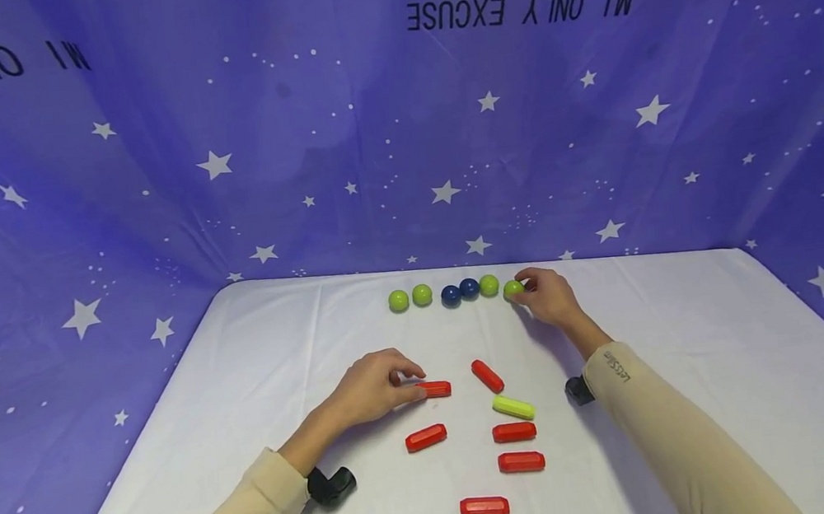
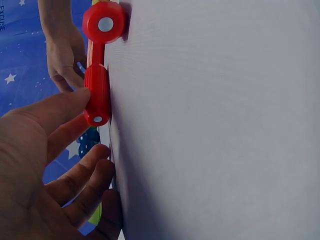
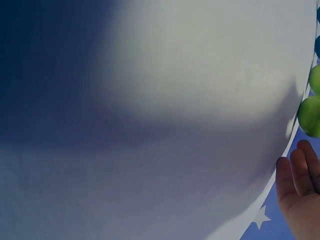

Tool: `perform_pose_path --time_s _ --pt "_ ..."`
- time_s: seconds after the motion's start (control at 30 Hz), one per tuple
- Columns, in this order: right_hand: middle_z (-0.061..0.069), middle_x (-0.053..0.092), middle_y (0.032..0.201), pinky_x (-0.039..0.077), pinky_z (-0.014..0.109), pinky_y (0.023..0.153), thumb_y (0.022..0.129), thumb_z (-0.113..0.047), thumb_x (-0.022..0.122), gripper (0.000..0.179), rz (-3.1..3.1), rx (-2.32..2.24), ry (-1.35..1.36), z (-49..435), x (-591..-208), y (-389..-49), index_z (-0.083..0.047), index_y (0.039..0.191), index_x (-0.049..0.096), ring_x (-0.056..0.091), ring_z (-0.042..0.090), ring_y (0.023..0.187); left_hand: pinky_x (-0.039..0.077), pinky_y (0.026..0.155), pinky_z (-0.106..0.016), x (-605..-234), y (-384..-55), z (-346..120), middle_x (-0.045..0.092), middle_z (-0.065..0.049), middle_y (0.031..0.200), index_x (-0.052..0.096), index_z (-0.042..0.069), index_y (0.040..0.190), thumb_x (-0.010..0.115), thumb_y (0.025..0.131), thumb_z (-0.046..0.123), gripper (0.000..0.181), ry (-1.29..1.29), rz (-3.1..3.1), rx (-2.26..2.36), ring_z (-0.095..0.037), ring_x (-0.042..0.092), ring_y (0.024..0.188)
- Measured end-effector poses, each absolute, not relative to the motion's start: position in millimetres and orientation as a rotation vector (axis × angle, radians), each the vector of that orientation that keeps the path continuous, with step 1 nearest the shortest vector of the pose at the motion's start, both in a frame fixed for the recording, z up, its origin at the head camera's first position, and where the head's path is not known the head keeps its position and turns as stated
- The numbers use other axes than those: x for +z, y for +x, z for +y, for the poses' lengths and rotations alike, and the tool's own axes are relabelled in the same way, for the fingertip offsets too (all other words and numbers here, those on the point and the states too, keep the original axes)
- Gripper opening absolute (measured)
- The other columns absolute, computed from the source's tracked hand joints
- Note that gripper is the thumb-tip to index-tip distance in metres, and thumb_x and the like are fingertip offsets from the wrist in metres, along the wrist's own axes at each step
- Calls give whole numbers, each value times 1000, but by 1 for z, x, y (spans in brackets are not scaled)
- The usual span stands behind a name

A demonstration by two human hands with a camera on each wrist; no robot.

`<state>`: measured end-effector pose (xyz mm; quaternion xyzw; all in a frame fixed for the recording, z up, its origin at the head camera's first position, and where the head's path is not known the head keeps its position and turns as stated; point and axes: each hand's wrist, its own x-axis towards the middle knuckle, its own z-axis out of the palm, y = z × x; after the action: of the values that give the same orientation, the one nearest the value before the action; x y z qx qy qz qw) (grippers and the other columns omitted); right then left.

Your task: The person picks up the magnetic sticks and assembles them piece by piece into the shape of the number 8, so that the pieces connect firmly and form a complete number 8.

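Head view shows a white table [image 1: 690,362] under a starry purple backdrop [image 1: 222,143], with two kinds of pieces kept apart — balls in a row near the far edge, bars scattered nearer the person.

The right hand [image 1: 550,297] reaches to the right end of the ball row, fingertips curled around the end green ball [image 1: 513,288], apparently pinching it; the right wrist view shows only relaxed fingertips [image 3: 300,170] just beside that ball [image 3: 311,116], so how firm the hold is I cannot tell. Left of it along the row lie another green ball [image 1: 488,285], two dark blue balls [image 1: 460,292] and a pair of green balls [image 1: 410,298].

The left hand [image 1: 376,389] rests mid-table, fingers narrow, thumb and forefinger closing on the end of a red bar [image 1: 435,389] — the left wrist view shows fingertips [image 2: 75,100] touching its end [image 2: 97,97]. Nearby lie a tilted red bar [image 1: 487,375], a yellow-green bar [image 1: 512,407] and four more red bars [image 1: 514,432] toward the near edge.
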<state>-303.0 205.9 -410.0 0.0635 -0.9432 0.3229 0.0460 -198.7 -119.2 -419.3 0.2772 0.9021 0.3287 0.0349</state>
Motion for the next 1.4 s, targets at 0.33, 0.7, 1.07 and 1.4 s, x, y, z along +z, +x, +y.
perform_pose_path --time_s 0.33,0.7,1.07,1.4 --pt "25 66 110 47 48 86 91 -12 68 32 -2880 1014 192 208 -411 -303 6 116 63 62 38 99 43 66 -28 -418 -197 -117 65 10 91 78 20 96 79 84 27 14 856 2801 956 -7 53 74" --pt "24 65 112 47 47 89 91 -12 69 33 -2878 1069 191 211 -413 -300 6 118 63 61 37 102 43 66 -28 -419 -197 -117 65 10 91 78 21 96 80 84 28 15 837 2797 956 -7 53 74" --pt "13 68 103 45 40 84 88 -14 74 30 -2793 1332 371 210 -397 -269 1 114 67 61 28 95 44 67 -28 -417 -198 -115 64 11 90 78 21 96 80 83 27 15 799 2809 937 -8 53 74" --pt "4 69 96 49 38 80 86 -11 76 22 -2821 1306 625 189 -400 -242 -4 106 71 62 21 88 44 68 -29 -417 -197 -117 64 10 92 77 21 95 80 84 28 13 787 2806 946 -9 53 76"
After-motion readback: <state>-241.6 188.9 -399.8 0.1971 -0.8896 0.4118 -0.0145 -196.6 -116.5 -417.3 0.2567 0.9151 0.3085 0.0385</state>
